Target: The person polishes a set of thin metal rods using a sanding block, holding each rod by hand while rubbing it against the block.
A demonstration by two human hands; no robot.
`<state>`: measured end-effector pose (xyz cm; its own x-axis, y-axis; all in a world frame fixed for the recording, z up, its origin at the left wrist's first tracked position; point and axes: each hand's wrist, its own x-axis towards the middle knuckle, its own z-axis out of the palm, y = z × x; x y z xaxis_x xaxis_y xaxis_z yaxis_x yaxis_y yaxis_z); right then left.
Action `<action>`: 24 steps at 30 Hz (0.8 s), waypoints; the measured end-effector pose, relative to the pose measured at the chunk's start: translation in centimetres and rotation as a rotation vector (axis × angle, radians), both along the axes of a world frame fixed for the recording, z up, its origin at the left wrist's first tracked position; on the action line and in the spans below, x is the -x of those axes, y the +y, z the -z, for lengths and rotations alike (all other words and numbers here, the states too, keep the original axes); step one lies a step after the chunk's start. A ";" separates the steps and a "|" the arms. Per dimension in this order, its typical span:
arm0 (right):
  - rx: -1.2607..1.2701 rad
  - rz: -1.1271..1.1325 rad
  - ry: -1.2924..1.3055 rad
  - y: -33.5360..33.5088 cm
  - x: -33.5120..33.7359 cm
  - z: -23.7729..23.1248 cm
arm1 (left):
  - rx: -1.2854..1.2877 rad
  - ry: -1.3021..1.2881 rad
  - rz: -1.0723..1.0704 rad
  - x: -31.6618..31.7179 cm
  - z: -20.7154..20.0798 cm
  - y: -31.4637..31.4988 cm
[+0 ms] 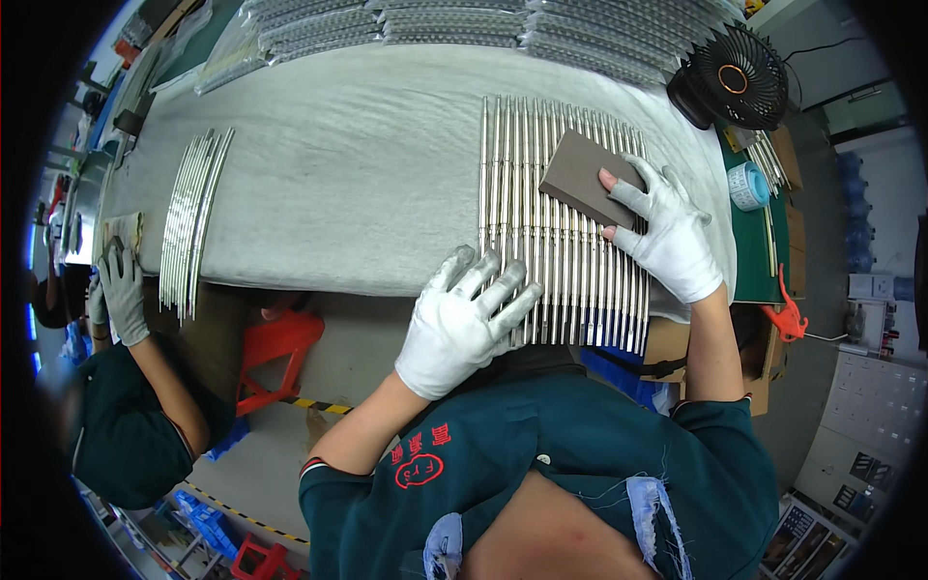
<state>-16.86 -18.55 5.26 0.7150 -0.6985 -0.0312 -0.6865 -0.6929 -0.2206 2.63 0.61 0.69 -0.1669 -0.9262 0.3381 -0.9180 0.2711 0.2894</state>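
Observation:
A row of shiny metal rods (512,184) lies side by side on the cloth-covered table, their near ends jutting past its front edge. In a white glove with some fingertips cut off, my right hand (672,232) grips a brown-grey sanding block (583,174) by its right end. The block lies slantwise on top of the rods. My left hand (459,324), gloved with greyed fingers, rests its spread fingers on the near left part of the row. It holds nothing.
A black fan (732,77) stands at the back right, near a blue tape roll (747,186). Stacked bundles of rods (445,24) line the far edge. Leftward lie more rods (193,217), beside a co-worker's gloved hand (124,295) and a red stool (275,353).

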 end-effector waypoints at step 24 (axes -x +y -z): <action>-0.130 -0.586 -0.148 0.9 -4.5 -1.8 | 0.213 0.089 0.070 0.1 1.6 1.0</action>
<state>-12.34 -17.63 7.04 0.9819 -0.1856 0.0388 -0.1559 -0.9066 -0.3921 2.49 1.57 -0.87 -0.1890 -0.8194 0.5411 -0.8683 0.3968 0.2977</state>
